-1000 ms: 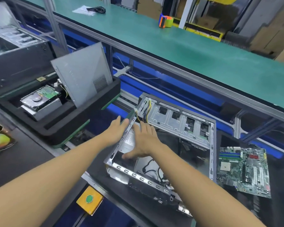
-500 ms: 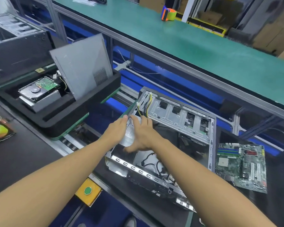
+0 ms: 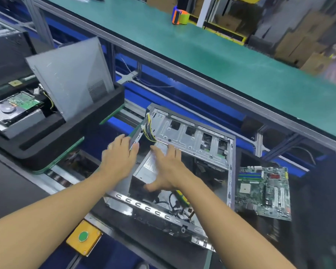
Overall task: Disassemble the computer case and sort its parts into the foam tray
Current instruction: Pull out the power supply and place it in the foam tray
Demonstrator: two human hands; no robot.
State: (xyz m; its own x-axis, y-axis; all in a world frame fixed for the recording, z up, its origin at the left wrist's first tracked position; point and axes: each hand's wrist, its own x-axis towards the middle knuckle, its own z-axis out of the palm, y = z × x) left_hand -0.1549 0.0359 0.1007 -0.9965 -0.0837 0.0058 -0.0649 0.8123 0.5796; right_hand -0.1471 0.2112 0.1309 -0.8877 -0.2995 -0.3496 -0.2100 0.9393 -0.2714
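Note:
The open computer case (image 3: pixel 182 214) lies on its side on the dark mat in the middle. A silver power supply (image 3: pixel 148 166) sits tilted in the case's left end, its yellow and black cables (image 3: pixel 149 129) running up at the far corner. My left hand (image 3: pixel 118 158) grips the case's left wall, fingers outside and thumb at the top edge. My right hand (image 3: pixel 167 167) spans the power supply, with fingers over its far end and thumb hooked at its near end. The black foam tray (image 3: pixel 76 129) stands to the left, holding a grey side panel (image 3: pixel 70 74) and a hard drive (image 3: pixel 14 109).
A green motherboard (image 3: pixel 264 193) lies on the mat right of the case. A yellow box with a green button (image 3: pixel 83 236) sits at the near edge. A raised green bench (image 3: pixel 221 61) runs behind, with a tape dispenser (image 3: pixel 179 16) on it. Another dark case (image 3: pixel 6 51) stands far left.
My hands have drawn apart: the left moved to the case's left wall, the right spread over the power supply. The power supply now sits more tilted.

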